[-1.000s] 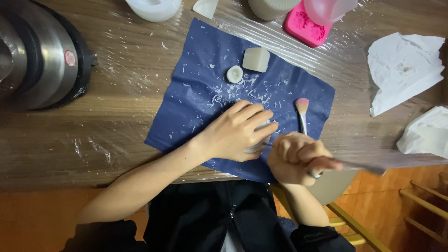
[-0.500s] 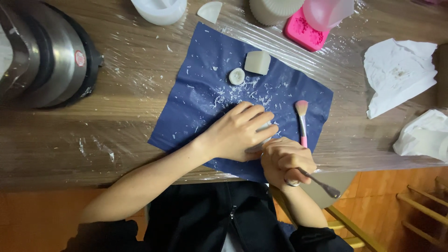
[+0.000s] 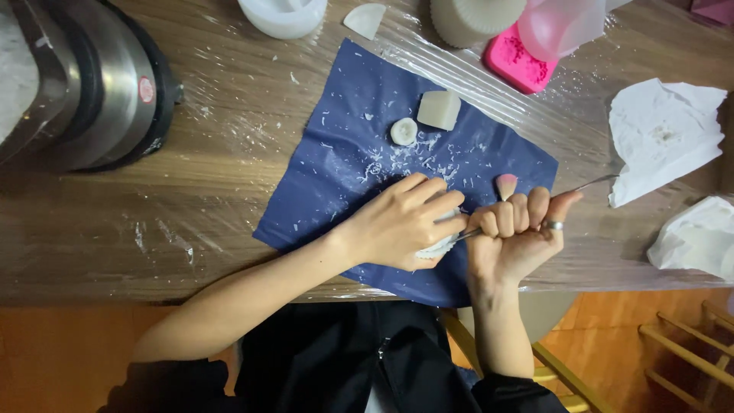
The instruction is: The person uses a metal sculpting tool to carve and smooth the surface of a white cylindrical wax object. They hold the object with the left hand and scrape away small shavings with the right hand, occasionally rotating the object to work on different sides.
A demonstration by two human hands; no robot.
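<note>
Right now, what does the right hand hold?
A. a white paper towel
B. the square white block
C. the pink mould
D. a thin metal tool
D: the right hand is a fist around a thin metal tool, whose tip goes under the left hand.

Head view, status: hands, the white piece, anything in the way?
Left hand presses white ridged piece on blue cloth. Right hand fisted around thin metal tool. Shavings, small brush close by.

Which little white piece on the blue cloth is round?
The small round piece, left of the square block. The block has flat sides and corners; a third piece under the left hand is mostly hidden.
</note>
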